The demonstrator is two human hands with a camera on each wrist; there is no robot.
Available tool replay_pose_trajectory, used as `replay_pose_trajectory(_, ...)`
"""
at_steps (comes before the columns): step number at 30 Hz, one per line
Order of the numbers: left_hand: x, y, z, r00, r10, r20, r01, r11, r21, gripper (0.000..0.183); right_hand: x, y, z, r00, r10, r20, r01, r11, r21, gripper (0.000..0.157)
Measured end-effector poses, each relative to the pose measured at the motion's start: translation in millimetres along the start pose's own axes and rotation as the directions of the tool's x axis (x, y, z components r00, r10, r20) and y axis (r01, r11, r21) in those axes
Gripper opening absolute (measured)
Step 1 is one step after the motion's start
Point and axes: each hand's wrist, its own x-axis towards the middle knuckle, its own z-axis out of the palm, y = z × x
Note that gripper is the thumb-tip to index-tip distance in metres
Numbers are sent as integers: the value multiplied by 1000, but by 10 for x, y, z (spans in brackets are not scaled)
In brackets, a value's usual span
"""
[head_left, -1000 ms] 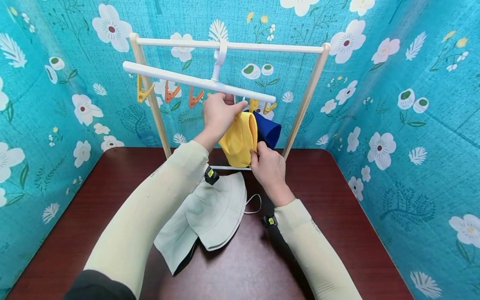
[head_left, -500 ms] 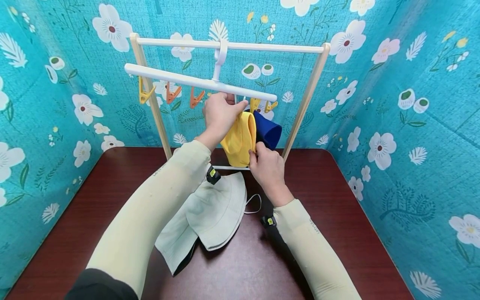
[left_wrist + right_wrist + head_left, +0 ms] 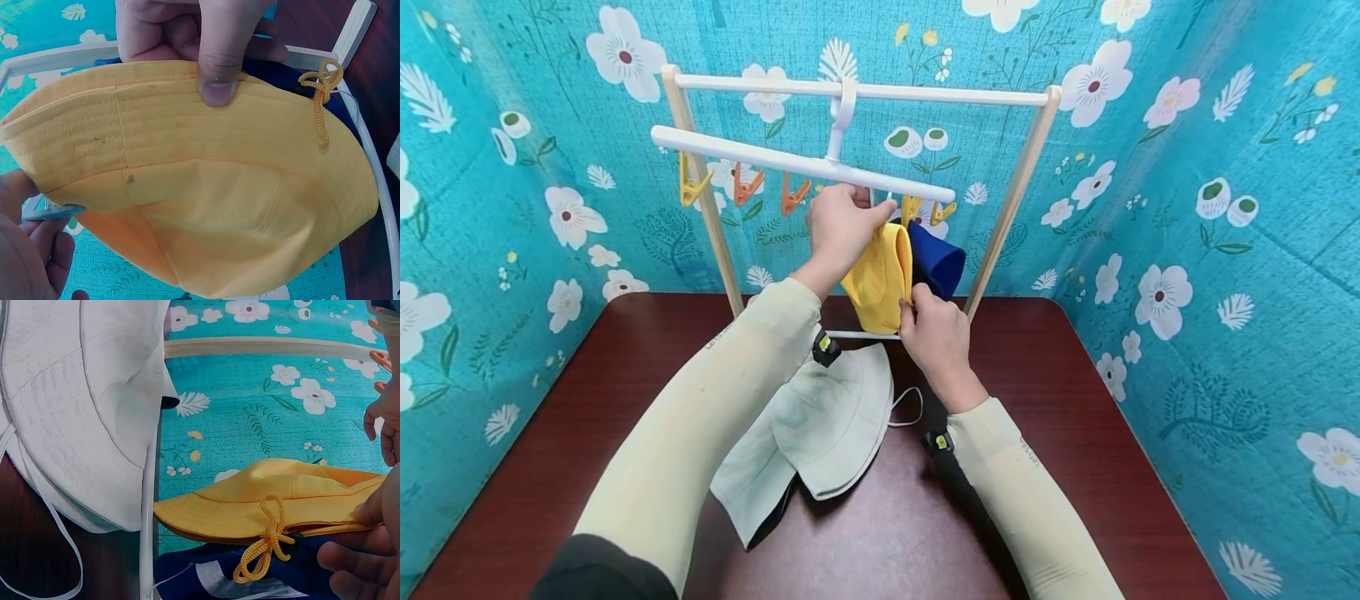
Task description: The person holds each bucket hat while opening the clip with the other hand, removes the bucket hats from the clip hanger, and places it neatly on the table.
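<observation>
A yellow bucket hat hangs below the right half of a white bar hanger. My left hand pinches a pale clip under the bar, its tip overlapping the hat's edge in the left wrist view. With thumb and fingers, my right hand pinches the hat's brim. A yellow cord tied in a bow dangles from the hat. Behind it is a dark blue hat, near the yellow clips at the hanger's right end.
The hanger hooks over a wooden rack. Orange clips and a yellow clip hang along its left half. Below, an off-white bucket hat with a white cord lies on the dark red table. Floral cloth surrounds the table.
The hanger and the yellow hat have shifted very slightly. Both hands keep their grips in nearly the same places.
</observation>
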Motion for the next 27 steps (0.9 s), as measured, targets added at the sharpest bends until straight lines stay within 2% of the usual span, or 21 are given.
replay_pose_trajectory(13,4,25,-25,1000,-23,14,23,1000,13,37,-9,-13,5,1000,-4,-7,4,1000,-3,18)
replay_pose_trajectory(22,-12,18,-26,1000,28,8,-29,999,42,42,-38,-32,-5,1000,5,-14,-4,1000,2,18)
replay_pose_trajectory(27,-10,18,-27,999,33,3,-33,998,50,42,-52,-41,-20,1000,4,-17,-4,1000,-6,17)
